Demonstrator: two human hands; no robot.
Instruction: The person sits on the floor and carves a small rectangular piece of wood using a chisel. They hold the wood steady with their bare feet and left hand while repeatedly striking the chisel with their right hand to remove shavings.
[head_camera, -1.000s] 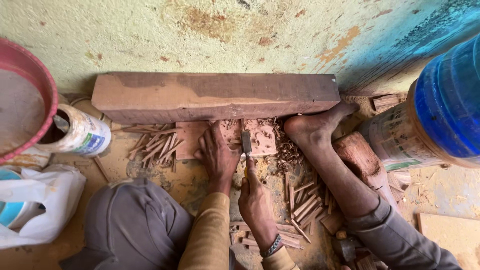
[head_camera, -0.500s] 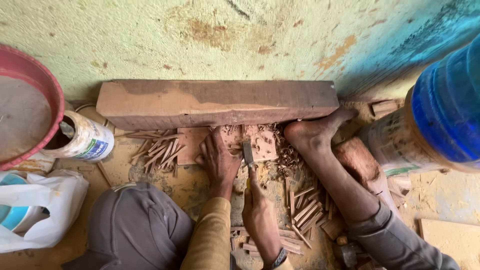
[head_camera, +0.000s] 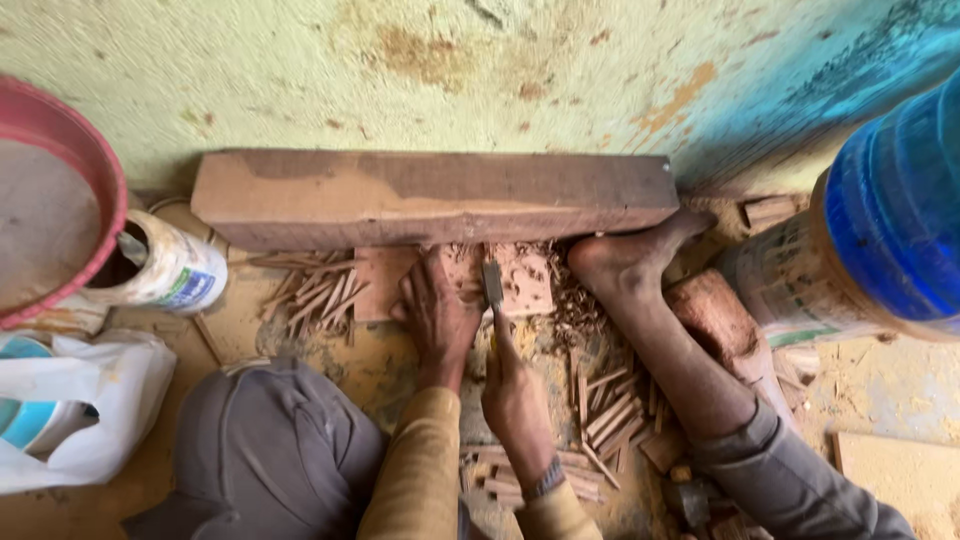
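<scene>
A rough, matt wooden beam is seen against a chipped plaster wall. A dull metal chisel is laid on a raw wood block. A glossy blue plastic barrel and dusty floor are shown.

Mustard-yellow long sleeves cover both forearms down to the wrists. Both hands, left hand and right hand, are bare. A dark beaded band circles the right wrist. Grey trousers, dusty and creased; the foot is bare.
</scene>
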